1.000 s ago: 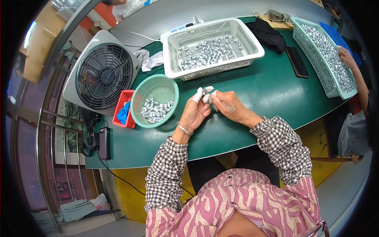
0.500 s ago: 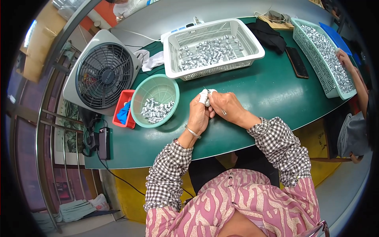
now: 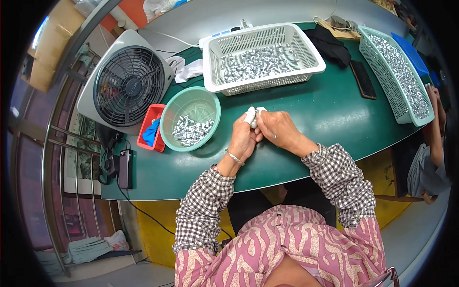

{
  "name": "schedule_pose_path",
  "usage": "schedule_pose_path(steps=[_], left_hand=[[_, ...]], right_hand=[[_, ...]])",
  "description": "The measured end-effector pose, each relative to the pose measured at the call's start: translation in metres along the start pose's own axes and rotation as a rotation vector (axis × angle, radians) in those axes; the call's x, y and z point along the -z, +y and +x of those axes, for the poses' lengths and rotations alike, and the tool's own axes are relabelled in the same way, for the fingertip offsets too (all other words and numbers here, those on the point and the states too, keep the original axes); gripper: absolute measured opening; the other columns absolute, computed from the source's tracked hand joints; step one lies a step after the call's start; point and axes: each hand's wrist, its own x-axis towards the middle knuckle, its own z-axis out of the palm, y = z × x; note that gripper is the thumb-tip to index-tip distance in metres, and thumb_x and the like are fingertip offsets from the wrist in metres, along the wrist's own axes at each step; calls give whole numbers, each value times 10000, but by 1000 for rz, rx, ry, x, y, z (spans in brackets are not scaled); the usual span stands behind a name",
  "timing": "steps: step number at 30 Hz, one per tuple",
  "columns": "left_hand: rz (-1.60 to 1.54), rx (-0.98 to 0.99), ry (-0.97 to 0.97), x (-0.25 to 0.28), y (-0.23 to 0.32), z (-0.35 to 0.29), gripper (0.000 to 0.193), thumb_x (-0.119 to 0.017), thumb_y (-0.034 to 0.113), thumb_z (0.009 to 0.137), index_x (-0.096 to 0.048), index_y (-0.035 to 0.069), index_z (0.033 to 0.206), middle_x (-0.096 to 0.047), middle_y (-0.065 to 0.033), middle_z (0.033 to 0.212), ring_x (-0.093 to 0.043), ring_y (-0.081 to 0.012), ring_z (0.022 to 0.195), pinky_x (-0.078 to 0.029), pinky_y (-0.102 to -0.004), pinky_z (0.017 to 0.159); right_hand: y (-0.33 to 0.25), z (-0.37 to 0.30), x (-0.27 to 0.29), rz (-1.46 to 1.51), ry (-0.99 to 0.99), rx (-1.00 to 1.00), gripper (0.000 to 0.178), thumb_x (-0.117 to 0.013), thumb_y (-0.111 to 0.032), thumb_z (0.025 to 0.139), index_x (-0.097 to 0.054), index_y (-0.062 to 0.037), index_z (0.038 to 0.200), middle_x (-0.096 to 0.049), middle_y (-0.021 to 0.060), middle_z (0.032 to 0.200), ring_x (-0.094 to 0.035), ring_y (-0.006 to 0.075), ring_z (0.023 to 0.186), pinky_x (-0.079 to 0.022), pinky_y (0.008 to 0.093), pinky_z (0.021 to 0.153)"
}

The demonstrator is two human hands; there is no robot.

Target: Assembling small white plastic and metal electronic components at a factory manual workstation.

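My left hand [image 3: 243,137] and my right hand [image 3: 279,130] meet above the middle of the green table. White covers wrap the thumb and fingertips where they come together. The left fingers are pinched closed around something small that those covers mostly hide. My right hand is closed on a thin, silvery rod-like tool [image 3: 273,134], whose rear end shows beside the knuckles. To the left, a round green basket [image 3: 168,103] holds small silvery metal parts [image 3: 192,130]. Beyond my hands, a white rectangular basket [image 3: 229,89] has many similar metal parts [image 3: 258,62] spread over its bottom.
A red box [image 3: 143,140] with a blue cloth [image 3: 151,133] and a grey fan [image 3: 132,86] stand at left. On the right are a phone [image 3: 363,80], a black cloth [image 3: 329,46] and a green basket [image 3: 397,103] full of parts. Another person's hand [image 3: 432,95] is beside it.
The view has shifted slightly. My hands stay together with nearly the same grip. The other person's hand has drawn back from inside the right basket to its outer side.
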Motion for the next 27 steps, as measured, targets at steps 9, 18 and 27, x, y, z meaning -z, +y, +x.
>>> schedule_pose_path(steps=[9,18,27], left_hand=[[63,25,-33,-2,1,-2,304,-430,269,945,-553,-4,1000,-440,30,648,-375,-48,526,-323,-191,431],[36,38,-41,-10,3,-5,273,-421,253,947,-540,9,974,-439,31,631,-360,-40,481,-306,-179,406],[-36,3,-3,-3,0,-1,284,-447,270,938,-555,13,992,-461,36,660,-389,-42,523,-323,-184,429]], right_hand=[[2,-1,2,-88,51,30,206,-511,-121,843,-476,-18,668,-543,160,544,-551,326,486,-431,403,432],[1,0,6,8,75,-11,210,-510,-113,842,-480,-19,656,-556,169,561,-558,339,502,-435,414,442],[2,-2,-1,-21,62,46,180,-498,-110,840,-490,-23,682,-567,167,580,-562,340,517,-439,412,448]])
